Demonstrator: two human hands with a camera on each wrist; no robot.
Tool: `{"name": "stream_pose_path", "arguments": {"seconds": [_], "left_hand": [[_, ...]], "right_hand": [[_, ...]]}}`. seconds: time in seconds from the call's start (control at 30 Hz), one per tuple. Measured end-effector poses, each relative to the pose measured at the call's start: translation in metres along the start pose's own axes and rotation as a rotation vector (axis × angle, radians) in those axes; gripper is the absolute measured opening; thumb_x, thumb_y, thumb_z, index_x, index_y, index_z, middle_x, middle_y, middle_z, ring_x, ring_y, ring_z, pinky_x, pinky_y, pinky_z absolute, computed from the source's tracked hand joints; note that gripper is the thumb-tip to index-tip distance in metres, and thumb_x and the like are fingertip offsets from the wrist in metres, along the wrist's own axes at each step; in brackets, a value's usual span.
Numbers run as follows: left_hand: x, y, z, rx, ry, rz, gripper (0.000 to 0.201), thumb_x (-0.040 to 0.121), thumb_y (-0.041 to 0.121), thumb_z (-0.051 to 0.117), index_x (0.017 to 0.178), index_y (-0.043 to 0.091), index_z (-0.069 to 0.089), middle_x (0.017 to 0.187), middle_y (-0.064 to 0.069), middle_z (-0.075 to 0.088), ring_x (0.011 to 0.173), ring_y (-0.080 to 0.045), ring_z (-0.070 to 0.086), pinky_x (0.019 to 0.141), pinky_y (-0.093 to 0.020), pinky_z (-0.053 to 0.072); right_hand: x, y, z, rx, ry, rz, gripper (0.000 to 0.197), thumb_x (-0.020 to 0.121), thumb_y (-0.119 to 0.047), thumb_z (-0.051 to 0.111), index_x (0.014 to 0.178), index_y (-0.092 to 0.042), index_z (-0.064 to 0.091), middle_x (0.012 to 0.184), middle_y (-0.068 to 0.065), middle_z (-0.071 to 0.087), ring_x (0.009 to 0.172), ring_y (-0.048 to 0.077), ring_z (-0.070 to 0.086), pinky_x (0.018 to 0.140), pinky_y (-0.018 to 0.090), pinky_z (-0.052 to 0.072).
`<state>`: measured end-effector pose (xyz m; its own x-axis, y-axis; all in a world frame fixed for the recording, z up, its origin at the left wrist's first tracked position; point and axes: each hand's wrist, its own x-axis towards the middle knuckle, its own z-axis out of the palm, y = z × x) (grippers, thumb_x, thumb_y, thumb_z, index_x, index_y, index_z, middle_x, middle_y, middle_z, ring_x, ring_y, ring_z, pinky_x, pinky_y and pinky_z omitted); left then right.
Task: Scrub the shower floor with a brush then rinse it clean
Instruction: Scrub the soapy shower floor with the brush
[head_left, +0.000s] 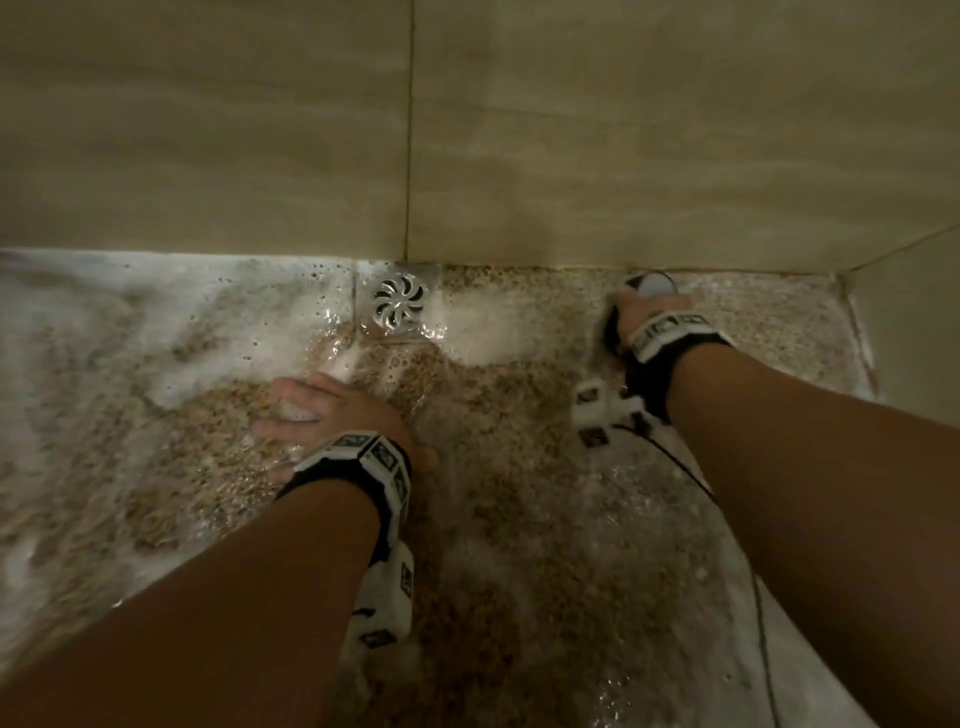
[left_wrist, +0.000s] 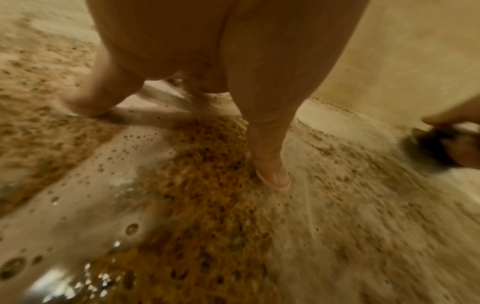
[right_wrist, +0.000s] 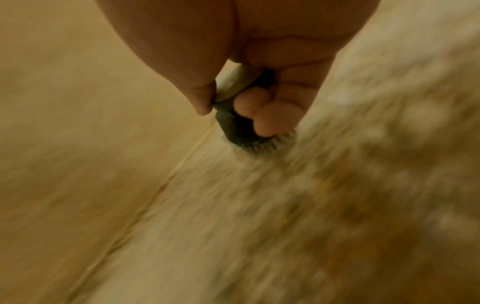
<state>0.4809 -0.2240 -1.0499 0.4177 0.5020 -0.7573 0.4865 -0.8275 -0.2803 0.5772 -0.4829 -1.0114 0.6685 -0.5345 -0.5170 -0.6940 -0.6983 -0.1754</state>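
The shower floor (head_left: 519, 467) is speckled brown pebble, wet, with white foam on its left part. My right hand (head_left: 647, 306) grips a dark brush (head_left: 652, 285) with a pale top, bristles down on the floor close to the back wall; in the right wrist view the fingers (right_wrist: 270, 115) curl round the brush (right_wrist: 239, 129). My left hand (head_left: 317, 415) lies flat on the wet floor below the drain, fingers spread; in the left wrist view a straight finger (left_wrist: 270, 156) touches the floor (left_wrist: 202, 185). The brush (left_wrist: 433, 144) shows at that view's right edge.
A square metal drain (head_left: 399, 304) sits at the foot of the beige tiled back wall (head_left: 467, 130). A side wall (head_left: 914, 322) closes the right corner. A thin black cable (head_left: 758, 571) hangs from my right wrist across the wet floor. Foam (head_left: 104, 322) covers the left.
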Motion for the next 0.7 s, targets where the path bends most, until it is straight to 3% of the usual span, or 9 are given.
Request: {"name": "stream_pose_path", "arguments": {"seconds": [0.07, 0.13, 0.2, 0.27, 0.3, 0.4, 0.47, 0.57, 0.7], "left_hand": [[0.005, 0.000, 0.002, -0.059, -0.008, -0.010, 0.180, 0.024, 0.079, 0.070, 0.152, -0.005, -0.023, 0.160, -0.036, -0.015, 0.148, -0.057, 0.000, 0.111, -0.073, 0.021], [0.002, 0.000, -0.001, -0.088, 0.004, 0.005, 0.174, 0.040, 0.086, 0.074, 0.152, -0.005, -0.023, 0.160, -0.035, -0.017, 0.148, -0.057, -0.001, 0.111, -0.072, 0.020], [-0.005, 0.000, -0.005, -0.057, 0.004, 0.019, 0.165, 0.052, 0.085, 0.072, 0.151, -0.007, -0.023, 0.159, -0.037, -0.016, 0.148, -0.058, -0.002, 0.113, -0.071, 0.018], [-0.012, 0.001, -0.008, 0.024, 0.014, 0.039, 0.153, 0.067, 0.083, 0.067, 0.149, -0.011, -0.022, 0.158, -0.038, -0.015, 0.148, -0.057, -0.005, 0.117, -0.070, 0.016], [-0.014, 0.001, -0.010, 0.056, 0.017, 0.043, 0.151, 0.069, 0.083, 0.065, 0.149, -0.012, -0.022, 0.158, -0.038, -0.015, 0.148, -0.056, -0.006, 0.117, -0.069, 0.015], [-0.019, -0.002, -0.016, 0.042, -0.019, 0.024, 0.160, 0.061, 0.086, 0.067, 0.148, -0.012, -0.024, 0.158, -0.038, -0.016, 0.149, -0.055, -0.006, 0.119, -0.068, 0.013], [-0.020, -0.005, -0.015, 0.022, -0.022, 0.032, 0.161, 0.060, 0.084, 0.070, 0.148, -0.011, -0.024, 0.158, -0.039, -0.017, 0.149, -0.056, -0.003, 0.119, -0.066, 0.013], [-0.019, -0.007, -0.012, 0.022, -0.004, 0.054, 0.161, 0.058, 0.086, 0.069, 0.149, -0.012, -0.022, 0.157, -0.041, -0.015, 0.147, -0.059, 0.001, 0.119, -0.068, 0.013], [-0.019, -0.007, -0.012, 0.038, -0.004, 0.076, 0.163, 0.055, 0.089, 0.066, 0.148, -0.013, -0.022, 0.156, -0.043, -0.015, 0.147, -0.059, 0.000, 0.119, -0.068, 0.014]], "right_hand": [[-0.023, -0.042, 0.023, 0.027, -0.017, -0.127, 0.045, 0.108, -0.029, 0.038, 0.148, -0.007, 0.045, 0.157, 0.018, 0.040, 0.141, 0.038, 0.040, 0.115, 0.047, 0.036], [-0.042, -0.077, 0.050, 0.070, -0.035, -0.239, 0.049, 0.109, -0.028, 0.038, 0.155, -0.011, 0.034, 0.162, 0.013, 0.032, 0.146, 0.035, 0.034, 0.118, 0.047, 0.031], [-0.060, -0.088, 0.064, 0.038, -0.063, -0.240, 0.051, 0.107, -0.030, 0.044, 0.151, -0.006, 0.035, 0.149, 0.015, 0.046, 0.130, 0.033, 0.050, 0.100, 0.037, 0.043], [-0.070, -0.092, 0.072, 0.064, -0.147, -0.291, 0.055, 0.104, -0.035, 0.051, 0.146, -0.002, 0.036, 0.124, 0.013, 0.059, 0.099, 0.028, 0.061, 0.076, 0.027, 0.044], [-0.073, -0.099, 0.076, 0.044, -0.198, -0.358, 0.059, 0.103, -0.039, 0.053, 0.146, -0.002, 0.035, 0.125, 0.013, 0.060, 0.096, 0.028, 0.060, 0.074, 0.027, 0.042], [-0.085, -0.126, 0.088, -0.104, -0.322, -0.564, 0.071, 0.100, -0.049, 0.055, 0.152, -0.005, 0.032, 0.143, 0.013, 0.054, 0.118, 0.032, 0.059, 0.083, 0.033, 0.047], [-0.087, -0.128, 0.083, -0.211, -0.341, -0.619, 0.071, 0.101, -0.050, 0.054, 0.153, -0.006, 0.032, 0.145, 0.012, 0.054, 0.118, 0.031, 0.058, 0.089, 0.035, 0.051], [-0.072, -0.100, 0.062, -0.123, -0.286, -0.536, 0.059, 0.105, -0.042, 0.052, 0.150, -0.007, 0.037, 0.137, 0.011, 0.056, 0.097, 0.022, 0.053, 0.072, 0.023, 0.042], [-0.025, -0.039, 0.031, 0.021, -0.136, -0.296, 0.065, 0.098, -0.045, 0.059, 0.149, -0.010, 0.039, 0.132, 0.017, 0.057, 0.107, 0.035, 0.060, 0.079, 0.030, 0.040]]}}
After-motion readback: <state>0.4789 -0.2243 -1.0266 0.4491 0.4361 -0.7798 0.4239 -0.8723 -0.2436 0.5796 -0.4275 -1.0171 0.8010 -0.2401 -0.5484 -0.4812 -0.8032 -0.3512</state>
